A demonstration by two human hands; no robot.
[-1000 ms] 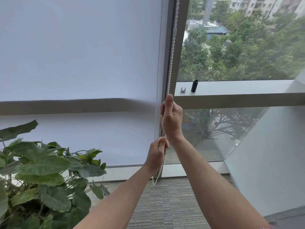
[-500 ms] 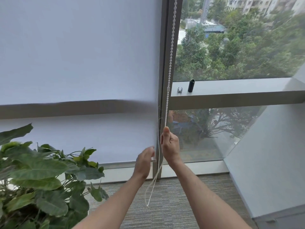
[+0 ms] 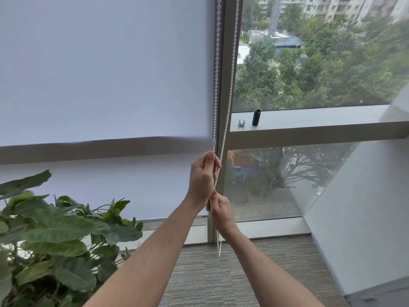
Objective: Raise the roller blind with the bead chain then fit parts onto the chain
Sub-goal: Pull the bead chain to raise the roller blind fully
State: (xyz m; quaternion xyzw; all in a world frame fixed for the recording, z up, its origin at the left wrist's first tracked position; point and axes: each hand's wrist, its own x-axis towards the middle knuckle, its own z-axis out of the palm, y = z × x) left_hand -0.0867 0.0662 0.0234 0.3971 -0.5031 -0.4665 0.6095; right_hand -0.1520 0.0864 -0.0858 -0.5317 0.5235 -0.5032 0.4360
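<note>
The blind (image 3: 106, 85) is still low, and beside its right edge the left hand (image 3: 202, 178) and, lower, the right hand (image 3: 221, 213) both clench the chain (image 3: 215, 74), which looks light, limp and slippery, so pinching between beads seems best.

blind (image 3: 106, 69): white, lowered near the sill | chain (image 3: 215, 85): white beads, two strands hanging by frame | parts: black cylinder (image 3: 256, 117), small grey clip (image 3: 242, 123), upright on ledge

Left hand (image 3: 202, 176) now up on the bead chain (image 3: 215, 69), above the right hand (image 3: 221, 212), which dropped lower.
</note>
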